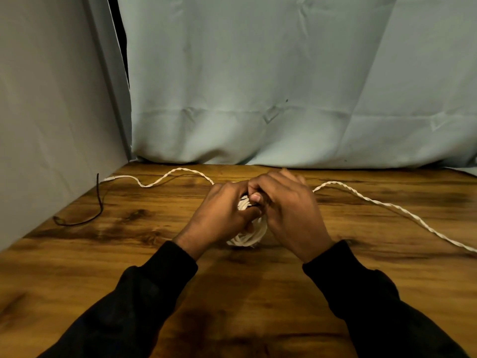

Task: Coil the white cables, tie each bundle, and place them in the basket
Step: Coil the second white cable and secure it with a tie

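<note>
Head view, the only one I have: both hands are together at the middle of the wooden counter (258, 293), working on one white coil (249, 237) that shows beneath and between them. My left hand (222, 215) has its grip curled round the bundle, thumb across the loops. My right hand (289, 213) has its grip bent in at the top of the coil, apparently pinching strands, though its far fingertips are blurred.

I read this as winding or cinching. To do it well, I'd keep the left grip firm so the loops don't spring apart, and feed slack from the right a little at a time, laying each turn tight against the last.

Count: one coil in hand; two loose stretches of white cable, a left run (165, 178) snaking to the far left edge and a right run (392, 210) trailing off the near right. Whether they are one cable I cannot tell. One thin black tie (99, 202) lies well apart at the left. No basket is in view.
</note>
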